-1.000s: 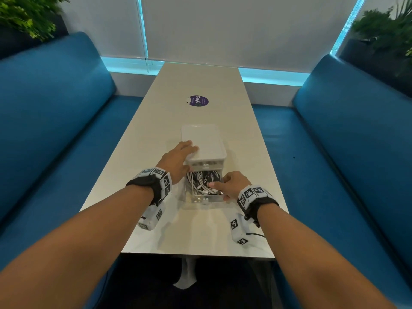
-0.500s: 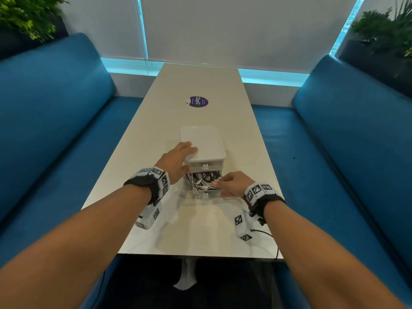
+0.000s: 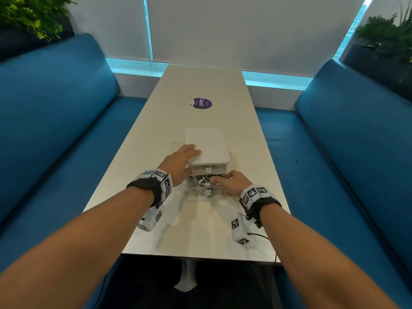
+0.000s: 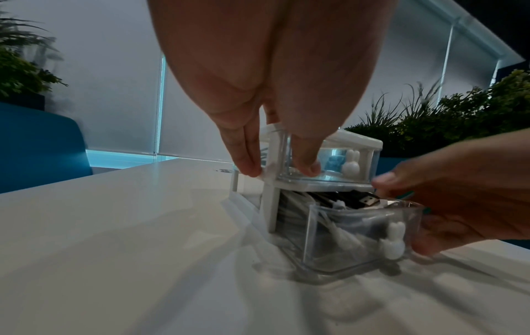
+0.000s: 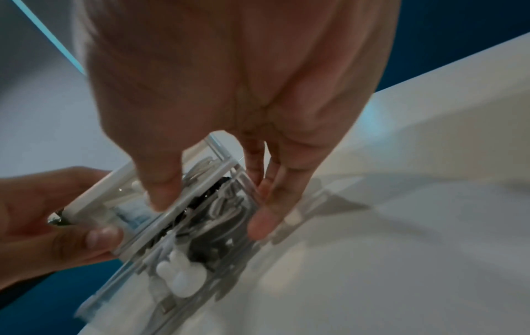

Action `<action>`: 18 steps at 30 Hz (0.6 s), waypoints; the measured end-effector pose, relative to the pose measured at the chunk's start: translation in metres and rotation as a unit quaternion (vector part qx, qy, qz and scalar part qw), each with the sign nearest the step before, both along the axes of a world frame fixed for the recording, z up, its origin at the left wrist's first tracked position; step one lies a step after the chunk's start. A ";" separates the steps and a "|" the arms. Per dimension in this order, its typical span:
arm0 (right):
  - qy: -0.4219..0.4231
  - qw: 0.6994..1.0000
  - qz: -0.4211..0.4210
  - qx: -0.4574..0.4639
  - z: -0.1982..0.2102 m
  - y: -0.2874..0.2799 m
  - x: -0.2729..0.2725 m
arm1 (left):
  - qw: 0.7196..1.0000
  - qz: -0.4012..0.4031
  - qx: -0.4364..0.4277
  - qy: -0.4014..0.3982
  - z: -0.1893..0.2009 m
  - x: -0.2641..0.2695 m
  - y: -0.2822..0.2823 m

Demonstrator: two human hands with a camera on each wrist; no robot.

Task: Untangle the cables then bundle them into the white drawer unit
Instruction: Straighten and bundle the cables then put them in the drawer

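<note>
The white drawer unit (image 3: 207, 148) stands in the middle of the table, with two clear drawers that have rabbit-shaped knobs (image 4: 394, 240). The lower drawer (image 3: 201, 188) is pulled partly out and holds white and black cables (image 4: 358, 200). My left hand (image 3: 181, 161) grips the unit's near left corner, fingers on its top and side, thumb on the upper drawer's front (image 4: 305, 167). My right hand (image 3: 231, 182) holds the lower drawer (image 5: 229, 215), thumb over its top edge and fingers along its right wall.
The long white table (image 3: 200, 230) carries a purple round sticker (image 3: 201, 103) farther back. Blue benches (image 3: 55, 130) (image 3: 356, 141) run along both sides. Plants (image 3: 388, 34) stand behind the benches, and a window blind closes the far end.
The lower drawer has slid a little way back into the unit. My right hand moved from over the cables to the drawer's right side. The left hand stayed on the unit.
</note>
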State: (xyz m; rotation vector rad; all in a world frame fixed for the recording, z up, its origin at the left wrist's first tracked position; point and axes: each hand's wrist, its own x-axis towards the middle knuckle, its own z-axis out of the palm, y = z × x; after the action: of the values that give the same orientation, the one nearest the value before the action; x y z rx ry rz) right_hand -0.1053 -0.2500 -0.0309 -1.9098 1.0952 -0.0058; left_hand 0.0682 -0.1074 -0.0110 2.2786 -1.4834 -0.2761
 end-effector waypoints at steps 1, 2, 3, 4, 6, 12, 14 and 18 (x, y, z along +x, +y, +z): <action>0.003 1.000 0.008 0.007 0.002 0.001 0.001 | 1.000 0.000 -0.001 0.001 0.000 0.000 0.000; 0.004 1.000 0.017 0.004 0.001 0.003 0.003 | 1.000 -0.001 0.000 0.004 0.000 0.000 0.000; 0.009 1.000 0.014 -0.003 0.000 0.005 0.006 | 1.000 -0.002 -0.001 0.008 0.000 -0.001 0.001; 0.007 1.000 0.002 -0.012 -0.005 0.007 0.009 | 1.000 -0.004 -0.002 0.011 0.000 -0.001 0.002; 0.003 0.999 -0.036 -0.019 -0.011 0.010 0.016 | 1.000 -0.003 -0.006 0.016 -0.001 -0.002 0.004; 0.006 0.996 -0.077 -0.042 -0.011 0.016 0.019 | 1.000 -0.004 -0.010 0.022 -0.003 0.001 0.005; -0.007 0.998 -0.060 -0.031 -0.015 0.014 0.017 | 1.000 -0.007 -0.009 0.021 -0.003 0.002 0.003; -0.032 0.999 -0.031 0.015 -0.007 0.004 0.004 | 1.000 -0.012 -0.012 0.020 -0.006 0.005 0.003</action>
State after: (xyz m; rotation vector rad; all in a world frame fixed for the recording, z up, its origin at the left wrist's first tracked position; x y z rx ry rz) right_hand -0.1010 -0.2460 -0.0379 -1.8352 1.1044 -0.0840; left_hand 0.0728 -0.1046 -0.0170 2.2251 -1.4878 -0.3083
